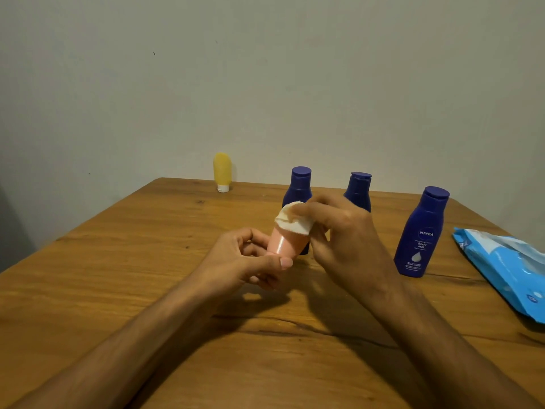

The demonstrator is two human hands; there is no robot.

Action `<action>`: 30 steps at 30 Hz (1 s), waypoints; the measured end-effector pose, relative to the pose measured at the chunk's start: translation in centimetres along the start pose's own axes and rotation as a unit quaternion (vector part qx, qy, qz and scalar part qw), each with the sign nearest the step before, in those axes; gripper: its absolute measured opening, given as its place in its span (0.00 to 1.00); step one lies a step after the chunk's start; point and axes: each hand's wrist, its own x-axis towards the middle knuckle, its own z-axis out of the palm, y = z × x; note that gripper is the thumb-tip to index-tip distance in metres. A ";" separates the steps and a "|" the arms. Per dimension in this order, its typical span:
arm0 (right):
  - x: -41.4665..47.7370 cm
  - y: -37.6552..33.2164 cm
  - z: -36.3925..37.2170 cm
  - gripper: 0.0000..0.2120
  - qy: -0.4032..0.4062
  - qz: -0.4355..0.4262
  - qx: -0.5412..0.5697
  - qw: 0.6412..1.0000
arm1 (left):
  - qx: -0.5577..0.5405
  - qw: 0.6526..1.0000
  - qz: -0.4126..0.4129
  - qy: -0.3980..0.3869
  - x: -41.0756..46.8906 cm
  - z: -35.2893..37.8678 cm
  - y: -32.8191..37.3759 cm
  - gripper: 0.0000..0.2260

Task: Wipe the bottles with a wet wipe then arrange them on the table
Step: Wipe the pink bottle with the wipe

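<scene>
while the left hand (250,261) grips the lower end of a small pink bottle (284,242) between thumb and fingers, the bottle sits tilted above the wooden table (118,276), its far end pointing away. the right hand (345,231) pinches a white wet wipe (293,221) against that far end, covering it. 3 dark blue bottles stand upright behind: the rear left bottle (299,184) and rear right bottle (358,190) (both partly hidden by the hands), and the near right bottle (420,231), its label reading "nivea body milk"; smaller print is illegible. a yellow tube (222,171) stands cap-down at the far edge. a light blue wipes pack (501,267) lies at the right edge, its writing unreadable.
</scene>
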 end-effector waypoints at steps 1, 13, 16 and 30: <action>-0.1 -0.4 0.0 0.15 -0.031 -0.021 0.013 0.999 | -0.003 1.000 0.001 0.002 0.0 -0.1 0.0 0.22; -0.3 -0.6 0.7 0.19 -0.034 -0.080 -0.070 0.994 | -0.019 1.000 0.016 0.012 -0.2 0.1 0.2 0.21; -0.3 -0.6 0.8 0.18 -0.054 -0.088 -0.063 0.993 | -0.020 1.000 0.014 0.013 -0.2 -0.1 0.2 0.19; -0.4 -1.4 1.1 0.16 -0.079 -0.165 -0.095 0.978 | -0.020 0.999 0.021 0.021 -0.1 -0.3 0.1 0.11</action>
